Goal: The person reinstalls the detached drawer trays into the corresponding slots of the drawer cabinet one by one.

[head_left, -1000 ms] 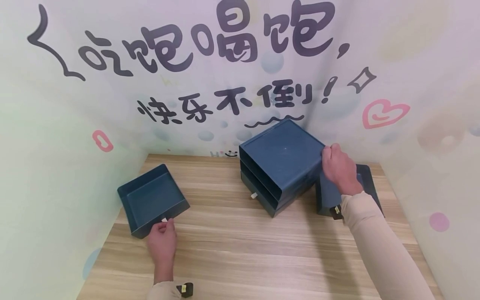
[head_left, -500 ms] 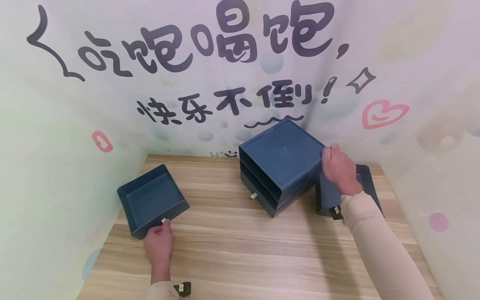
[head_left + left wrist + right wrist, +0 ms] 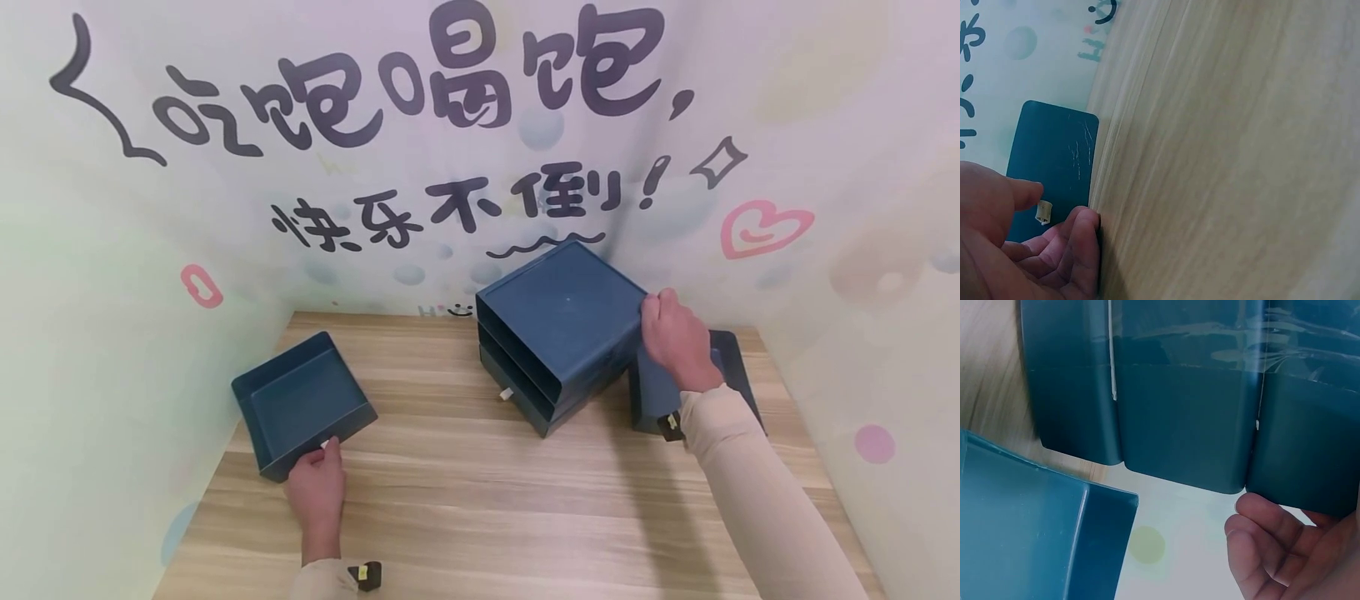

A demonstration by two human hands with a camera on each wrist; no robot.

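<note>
A dark blue three-tier drawer unit [image 3: 566, 308] stands on the table, its two upper slots without drawers and a drawer with a white knob [image 3: 506, 393] in the lowest. My right hand [image 3: 678, 337] grips the unit's upper back corner; in the right wrist view its curled fingers [image 3: 1260, 525] lie at the back edge. At the left lies a pulled-out drawer [image 3: 303, 408], bottom down. My left hand [image 3: 318, 492] is at its front. In the left wrist view the small white knob [image 3: 1044, 212] shows uncovered between thumb and fingers, fingertips by the drawer's lower edge.
A second loose drawer [image 3: 648, 392] lies right of the unit, partly hidden under my right forearm. The wood-grain table [image 3: 465, 517] is bordered by a printed back wall [image 3: 405, 208] and side walls at left and right.
My left hand has shifted slightly left at the drawer's front, its thumb and fingers changing place around the knob. The right hand and the drawer unit stay as they were.
</note>
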